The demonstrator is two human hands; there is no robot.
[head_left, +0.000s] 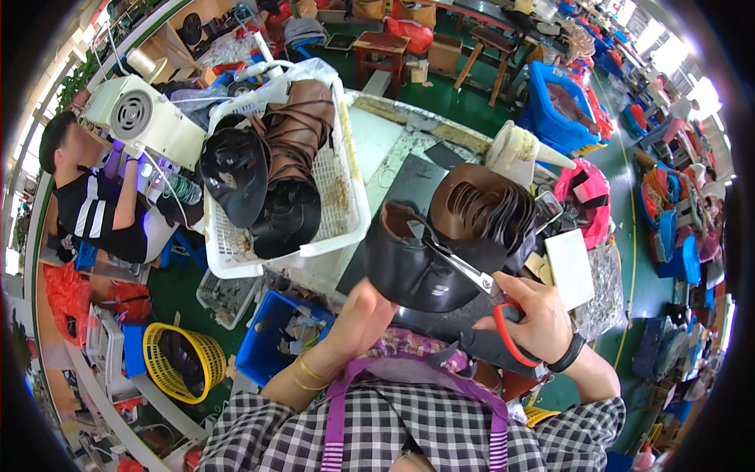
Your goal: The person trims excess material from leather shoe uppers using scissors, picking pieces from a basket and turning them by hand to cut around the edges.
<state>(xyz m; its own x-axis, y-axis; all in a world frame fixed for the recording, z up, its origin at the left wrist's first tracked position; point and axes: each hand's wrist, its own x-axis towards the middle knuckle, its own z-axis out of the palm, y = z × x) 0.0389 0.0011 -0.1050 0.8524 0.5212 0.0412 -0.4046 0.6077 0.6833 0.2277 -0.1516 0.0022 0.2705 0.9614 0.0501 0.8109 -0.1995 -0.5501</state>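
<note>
My right hand (pixel 539 315) is wrapped round the red handles of a pair of scissors (pixel 465 271). Its metal blades reach leftward over a curved black leather shoe upper (pixel 417 275) with a brown lining. At the near left edge of that upper, my left hand (pixel 364 318) grips the leather; some of its fingertips are hidden. Just beyond lies a nested stack of similar uppers (pixel 480 204), brown on the inside. A dark board (pixel 413 185) lies under the work.
A white plastic basket (pixel 358 208) at the left holds more black and brown uppers. Below it stand a blue bin (pixel 271 374) with scraps and a yellow basket (pixel 161 385). A white cone-shaped container (pixel 511 149) sits at the table's far right. A co-worker (pixel 102 200) sits by a machine.
</note>
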